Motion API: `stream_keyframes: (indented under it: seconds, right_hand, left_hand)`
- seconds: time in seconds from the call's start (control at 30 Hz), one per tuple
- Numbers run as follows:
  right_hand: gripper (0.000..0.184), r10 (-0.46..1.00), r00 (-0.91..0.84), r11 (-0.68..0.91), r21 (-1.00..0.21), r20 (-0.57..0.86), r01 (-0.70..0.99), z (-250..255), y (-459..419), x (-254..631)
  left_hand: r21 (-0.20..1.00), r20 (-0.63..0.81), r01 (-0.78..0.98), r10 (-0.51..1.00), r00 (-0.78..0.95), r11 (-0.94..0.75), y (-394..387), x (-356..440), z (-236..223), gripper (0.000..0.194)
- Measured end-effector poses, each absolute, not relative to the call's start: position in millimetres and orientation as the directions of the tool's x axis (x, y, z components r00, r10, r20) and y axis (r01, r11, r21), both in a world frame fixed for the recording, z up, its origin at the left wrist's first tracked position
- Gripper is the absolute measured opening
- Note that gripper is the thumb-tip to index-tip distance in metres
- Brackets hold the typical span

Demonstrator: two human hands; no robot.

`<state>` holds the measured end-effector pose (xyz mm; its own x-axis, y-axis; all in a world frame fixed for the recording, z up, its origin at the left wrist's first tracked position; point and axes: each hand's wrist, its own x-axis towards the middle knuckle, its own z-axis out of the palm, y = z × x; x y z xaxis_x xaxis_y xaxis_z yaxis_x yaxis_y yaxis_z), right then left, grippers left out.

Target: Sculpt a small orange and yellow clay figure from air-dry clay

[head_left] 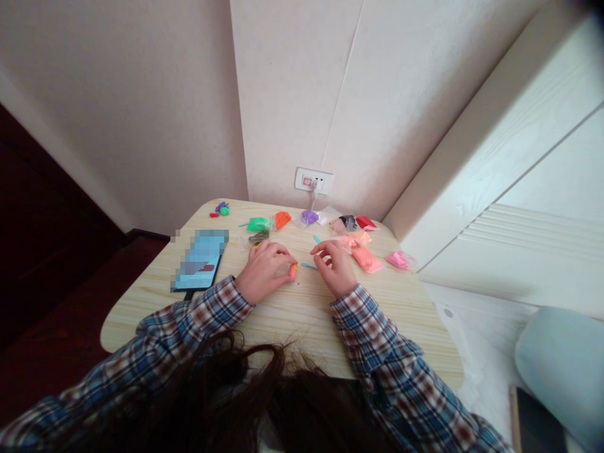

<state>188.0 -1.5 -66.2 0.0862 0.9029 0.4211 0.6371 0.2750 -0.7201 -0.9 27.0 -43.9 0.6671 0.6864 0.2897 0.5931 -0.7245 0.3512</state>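
My left hand [268,270] is closed in a pinch at the middle of the table. Between its thumb and fingertips is a small salmon-pink piece of modelling clay [292,272] with a bit of yellow on it. My right hand [336,269] hovers just to the right, fingers curved and a gap between thumb and forefinger. A thin blue modelling tool [309,266] lies by its thumb, one end hidden behind the hand. Another blue tool [316,239] shows beyond the fingers. A tiny red speck [298,284] rests on the tabletop below the clay piece.
Bags of clay line the far side: green [259,224], orange [282,219], purple [309,217], red [365,223], salmon [366,258] and pink [400,260]. Small clay pieces [223,211] sit far left. A phone [201,259] stands left on the wooden table [292,321]. Behind is a wall socket [314,181].
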Motion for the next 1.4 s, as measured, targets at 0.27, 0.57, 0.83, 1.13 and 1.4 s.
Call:
stream_keyframes:
  seconds: [0.27,0.57,0.83,1.13,1.4]
  right_hand:
    - [0.017,0.892,-0.119,0.379,-0.577,0.437,0.724,-76,-1,186]
    - [0.014,0.918,-0.172,0.347,-0.515,0.356,0.784,-67,-10,178]
    - [0.012,0.886,-0.177,0.425,-0.597,0.429,0.68,-72,-3,181]
    - [0.017,0.877,-0.143,0.45,-0.68,0.459,0.58,-73,1,185]
    - [0.034,0.916,-0.159,0.38,-0.673,0.367,0.635,-71,-4,180]
  left_hand:
    - [0.427,0.24,0.582,0.707,0.665,-0.692,26,2,-41,0.021]
    - [0.468,0.227,0.561,0.706,0.671,-0.683,28,2,-41,0.021]
    - [0.579,0.289,0.465,0.702,0.652,-0.67,29,3,-40,0.023]
    - [0.531,0.39,0.419,0.651,0.651,-0.737,28,4,-39,0.02]
    - [0.427,0.396,0.492,0.647,0.652,-0.758,29,1,-42,0.026]
